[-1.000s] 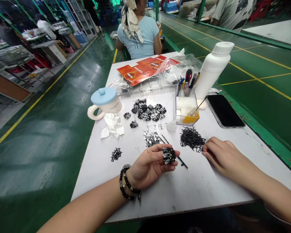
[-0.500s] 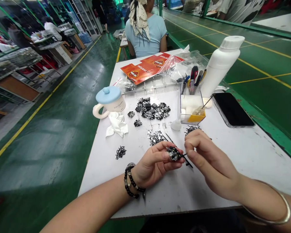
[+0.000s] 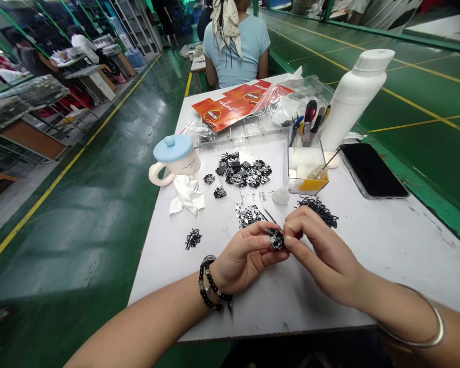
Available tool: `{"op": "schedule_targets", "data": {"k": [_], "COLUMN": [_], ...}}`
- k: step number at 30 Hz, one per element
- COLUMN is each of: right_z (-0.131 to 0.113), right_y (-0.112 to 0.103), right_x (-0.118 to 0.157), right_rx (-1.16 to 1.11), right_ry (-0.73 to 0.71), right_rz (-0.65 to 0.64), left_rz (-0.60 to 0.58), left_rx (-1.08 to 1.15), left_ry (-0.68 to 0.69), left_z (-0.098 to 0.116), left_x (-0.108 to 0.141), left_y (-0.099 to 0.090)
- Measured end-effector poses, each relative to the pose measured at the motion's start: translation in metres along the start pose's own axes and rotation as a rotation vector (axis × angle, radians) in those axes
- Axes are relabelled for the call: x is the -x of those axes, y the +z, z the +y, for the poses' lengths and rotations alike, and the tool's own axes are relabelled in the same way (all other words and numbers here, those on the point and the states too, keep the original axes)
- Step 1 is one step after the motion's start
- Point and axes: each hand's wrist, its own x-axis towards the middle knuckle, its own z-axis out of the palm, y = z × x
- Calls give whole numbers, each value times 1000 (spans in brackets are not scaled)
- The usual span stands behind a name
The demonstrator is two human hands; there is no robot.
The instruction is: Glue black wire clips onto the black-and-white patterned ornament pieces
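Black-and-silver charm cluster (image 3: 276, 239) sits between both hands, just above the white table (image 3: 406, 255) and toward its near edge. Our left hand (image 3: 245, 255) supports it with the fingertips while our right hand (image 3: 318, 253) pinches in from the other side, a narrow hold on one small bunch (the fingers hide its exact shape). How much is done we can only judge from the piles. A sizeable heap of black-and-silver charms (image 3: 243, 169) lies ahead, with a smaller silvery heap (image 3: 248, 215) nearer us. A tangle of black wire clips (image 3: 318, 212) lies just beyond our right hand, and a little black tangle (image 3: 193, 238) lies to the left, so plenty seems left. Farther up the table we have a clear plastic tray (image 3: 245, 134), orange printed cards (image 3: 230, 105), a blue-lidded mug (image 3: 172, 153), a white bottle (image 3: 352, 97) and a phone (image 3: 371, 171). Past the table, a co-worker (image 3: 235, 51) in a pale blue top sits facing away, and yellow lines mark the green floor (image 3: 80, 204).
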Motion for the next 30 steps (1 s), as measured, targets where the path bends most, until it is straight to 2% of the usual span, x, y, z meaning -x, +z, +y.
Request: {"op": "schedule_targets", "data": {"k": [4, 12, 30], "right_z": [2, 3, 4], "right_y": [-4, -5, -5], "right_x": [0, 2, 0], "right_rx": [11, 65, 93], "right_ry": [21, -62, -135], "right_rz": [3, 77, 21], "left_rz": [25, 10, 0], "left_rx": [5, 15, 9], "left_ry": [-11, -2, 11], "left_z": [0, 0, -1], "left_x": [0, 1, 0], "left_y": [0, 1, 2]}}
